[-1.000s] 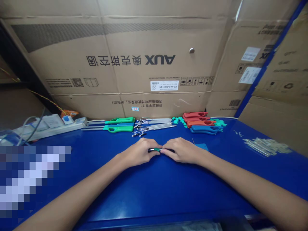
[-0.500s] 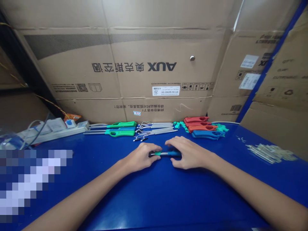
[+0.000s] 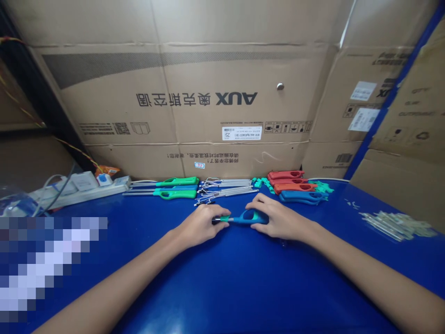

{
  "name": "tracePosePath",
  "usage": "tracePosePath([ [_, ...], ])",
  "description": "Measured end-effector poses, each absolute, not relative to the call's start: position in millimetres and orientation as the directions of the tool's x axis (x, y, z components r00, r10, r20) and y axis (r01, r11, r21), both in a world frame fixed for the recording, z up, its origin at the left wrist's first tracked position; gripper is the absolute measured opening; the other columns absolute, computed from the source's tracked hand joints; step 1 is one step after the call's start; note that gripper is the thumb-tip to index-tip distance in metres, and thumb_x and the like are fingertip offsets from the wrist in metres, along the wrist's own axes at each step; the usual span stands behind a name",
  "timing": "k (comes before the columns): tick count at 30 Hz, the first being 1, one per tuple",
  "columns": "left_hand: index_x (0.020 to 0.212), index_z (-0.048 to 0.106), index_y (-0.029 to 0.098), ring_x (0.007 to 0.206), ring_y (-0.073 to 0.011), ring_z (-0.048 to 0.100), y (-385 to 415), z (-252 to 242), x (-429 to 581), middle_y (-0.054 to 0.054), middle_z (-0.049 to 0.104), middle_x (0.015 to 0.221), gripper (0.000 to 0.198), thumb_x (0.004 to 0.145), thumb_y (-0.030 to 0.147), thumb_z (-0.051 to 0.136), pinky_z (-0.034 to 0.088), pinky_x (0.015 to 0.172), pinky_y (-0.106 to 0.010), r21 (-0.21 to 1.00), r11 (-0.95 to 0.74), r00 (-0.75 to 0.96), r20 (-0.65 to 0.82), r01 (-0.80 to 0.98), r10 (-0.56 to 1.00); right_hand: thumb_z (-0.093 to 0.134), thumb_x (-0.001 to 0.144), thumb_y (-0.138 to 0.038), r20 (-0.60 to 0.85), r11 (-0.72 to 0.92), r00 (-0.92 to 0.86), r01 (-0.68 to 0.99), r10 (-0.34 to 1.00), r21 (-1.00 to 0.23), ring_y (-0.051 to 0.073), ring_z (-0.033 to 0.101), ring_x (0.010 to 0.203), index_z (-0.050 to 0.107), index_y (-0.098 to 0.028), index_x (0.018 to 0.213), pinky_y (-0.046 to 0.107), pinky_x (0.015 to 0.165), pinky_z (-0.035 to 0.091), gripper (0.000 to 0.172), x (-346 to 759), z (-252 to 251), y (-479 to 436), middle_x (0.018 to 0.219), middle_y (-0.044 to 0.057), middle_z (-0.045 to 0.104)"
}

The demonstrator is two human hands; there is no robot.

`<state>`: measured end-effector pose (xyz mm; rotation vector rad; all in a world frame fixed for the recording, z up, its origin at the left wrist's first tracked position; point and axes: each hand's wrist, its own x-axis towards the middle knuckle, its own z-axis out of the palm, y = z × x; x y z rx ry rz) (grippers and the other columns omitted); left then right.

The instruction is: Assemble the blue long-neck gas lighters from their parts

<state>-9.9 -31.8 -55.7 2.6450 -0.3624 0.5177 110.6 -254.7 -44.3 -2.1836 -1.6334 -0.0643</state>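
Observation:
My left hand [image 3: 200, 226] is closed around the thin front end of a long lighter, where a green collar and metal tube [image 3: 222, 218] show. My right hand [image 3: 278, 218] grips the blue handle [image 3: 248, 216] of the same lighter, thumb under and fingers over it. The lighter lies level just above the blue table [image 3: 225, 278], between both hands.
Behind the hands lie finished green and blue lighters [image 3: 175, 188], loose metal tubes with wires [image 3: 224, 188], small green parts [image 3: 260, 182], and red and blue handle shells [image 3: 294, 185]. Clear small parts [image 3: 394, 220] sit at the right. A power strip [image 3: 83, 185] is at the left; cardboard boxes [image 3: 208, 93] wall the back.
My right hand has slid right and turned, so the blue handle, hidden a second ago, now shows between the hands. The view has dropped slightly.

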Motion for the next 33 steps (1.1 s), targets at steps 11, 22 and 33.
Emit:
tracePosePath([
  [11, 0.109, 0.067, 0.015, 0.083, -0.0179, 0.068, -38.0, -60.9, -10.4, -0.007, 0.072, 0.098, 0.028, 0.082, 0.019, 0.067, 0.055, 0.077, -0.030, 0.197, -0.891, 0.825, 0.497, -0.410, -0.270, 0.062, 0.083, -0.022, 0.384, -0.152, 0.239, 0.958, 0.892, -0.245, 0.020, 0.061, 0.096, 0.059, -0.016, 0.125, 0.036, 0.088, 0.052, 0.043, 106.7, -50.1, -250.4, 0.115, 0.011, 0.055],
  [22, 0.107, 0.066, 0.016, 0.076, -0.0166, 0.066, -42.3, -63.3, -10.6, -0.005, 0.072, 0.088, 0.026, 0.081, 0.017, 0.067, 0.055, 0.070, -0.028, 0.173, -0.879, 0.772, 0.571, -0.445, -0.279, 0.060, 0.085, -0.024, 0.466, -0.103, 0.203, 0.968, 0.861, -0.231, 0.021, 0.062, 0.096, 0.059, -0.015, 0.124, 0.038, 0.085, 0.055, 0.041, 106.2, -57.6, -248.6, 0.115, 0.014, 0.056],
  [33, 0.106, 0.067, 0.015, 0.070, -0.0150, 0.065, -45.2, -63.3, -11.9, -0.006, 0.071, 0.084, 0.025, 0.082, 0.016, 0.065, 0.055, 0.066, -0.026, 0.147, -0.870, 0.743, 0.598, -0.471, -0.302, 0.058, 0.085, -0.022, 0.525, -0.062, 0.143, 0.984, 0.839, -0.170, 0.022, 0.062, 0.094, 0.060, -0.013, 0.124, 0.038, 0.081, 0.056, 0.040, 106.5, -63.1, -249.0, 0.110, 0.015, 0.055],
])
